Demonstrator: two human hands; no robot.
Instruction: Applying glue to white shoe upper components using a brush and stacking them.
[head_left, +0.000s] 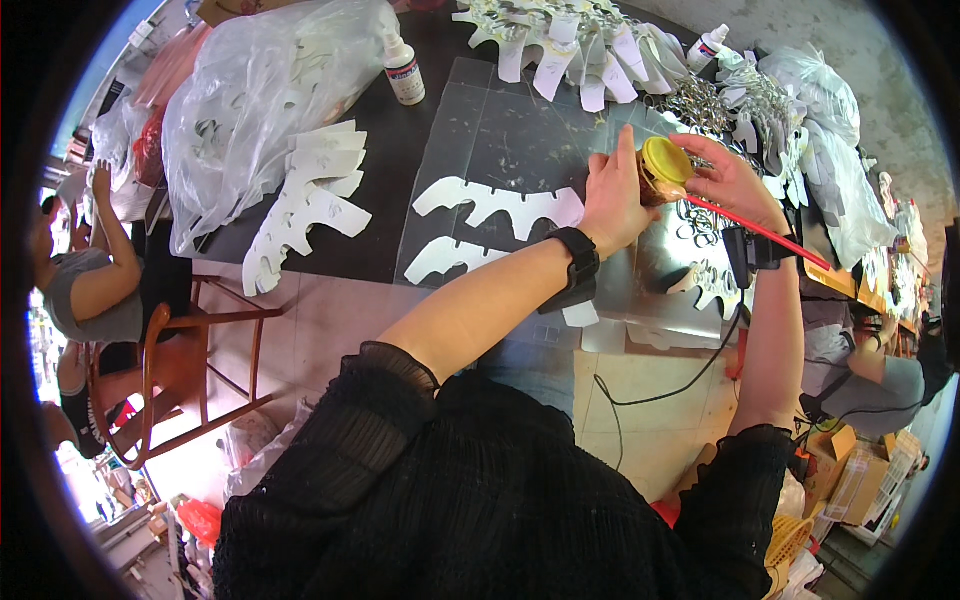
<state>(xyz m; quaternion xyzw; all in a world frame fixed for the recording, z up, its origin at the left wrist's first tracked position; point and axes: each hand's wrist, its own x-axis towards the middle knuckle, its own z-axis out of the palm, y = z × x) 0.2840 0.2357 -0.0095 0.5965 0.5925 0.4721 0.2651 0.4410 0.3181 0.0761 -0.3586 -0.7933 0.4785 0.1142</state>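
Over the right part of the work surface, my left hand [617, 195] is wrapped round a small jar with a yellow lid [667, 160]. My right hand [738, 185] curls in from the other side, its fingers at the lid's rim. A thin red stick [760, 232] slants from beside the jar across my right palm and past the wrist; its inner end is partly hidden. White cut-out strips with curved notches [525, 212] lie left of my left hand. Many metal rings [700, 225] are spread below my right hand, near another notched strip [712, 285].
Clear plastic sheeting [470, 130] covers part of the dark table [350, 235]. White bottles [404, 70] and stacked cut-outs [570, 45] stand at the back. A big plastic bag [255, 110] is at left. A cable [665, 398] hangs by my right forearm. People sit on both sides.
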